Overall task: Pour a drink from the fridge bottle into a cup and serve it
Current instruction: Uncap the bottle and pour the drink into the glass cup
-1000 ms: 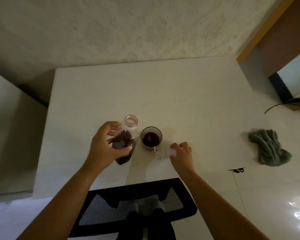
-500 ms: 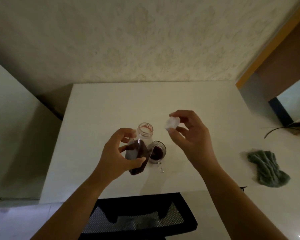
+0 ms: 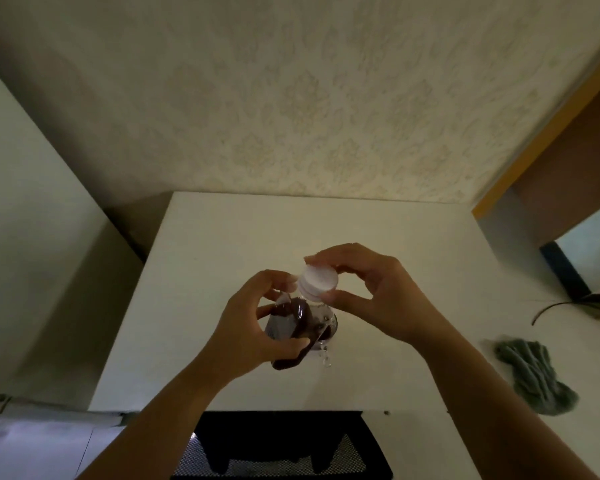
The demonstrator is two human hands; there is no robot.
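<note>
While the left hand [image 3: 246, 327] clamps the smooth, likely slippery bottle [image 3: 291, 327] mid-body above the table [image 3: 222, 237], the right hand [image 3: 378, 299] pinches its light cap [image 3: 317, 282] onto the neck.

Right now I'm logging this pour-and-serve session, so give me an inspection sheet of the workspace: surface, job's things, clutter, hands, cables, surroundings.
Surface: white table, mostly bare.
Job's things: bottle with dark drink, held above the table; white cap at its mouth; glass cup of dark drink mostly hidden behind the bottle.
Clutter: green cloth to the right, off the table.
Hands: left hand grips the bottle; right hand pinches the cap.
Cables: dark cord at far right.
Surroundings: patterned wall behind; black mesh chair below the table's near edge.
</note>
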